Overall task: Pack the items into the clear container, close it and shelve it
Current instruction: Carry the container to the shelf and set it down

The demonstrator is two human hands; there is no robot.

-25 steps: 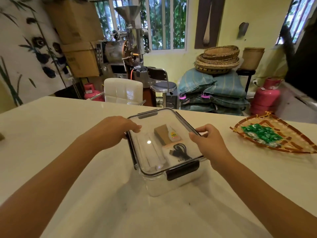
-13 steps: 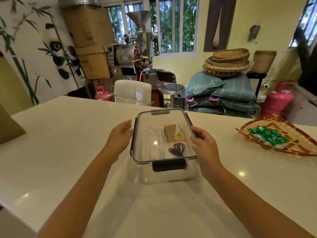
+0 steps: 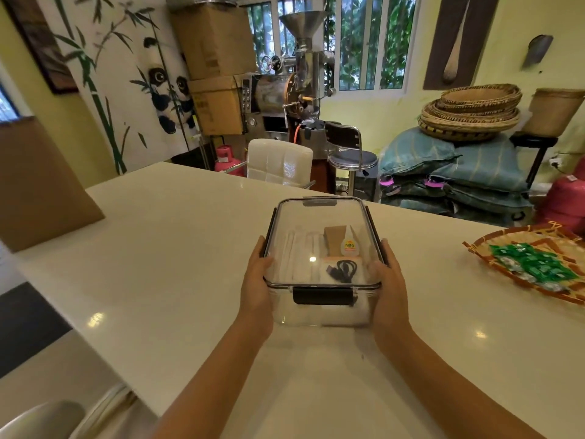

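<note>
Since both hands dropped from lid to sides, left hand [image 3: 257,280] and right hand [image 3: 387,282] clasp closed container [image 3: 321,248]; we probably lift next, shelving remains.

the clear container [image 3: 323,299] sat on the table [image 3: 177,255], lid [image 3: 319,223] on top. the left hand [image 3: 256,286] lay against its left wall, the right hand [image 3: 387,286] against its right wall. inside, the cable [image 3: 343,270] lay nearest the person, the small bottle [image 3: 349,245] and the card [image 3: 334,236] behind it. the woven tray [image 3: 474,251] of packets [image 3: 535,267] lay well to the right.
</note>
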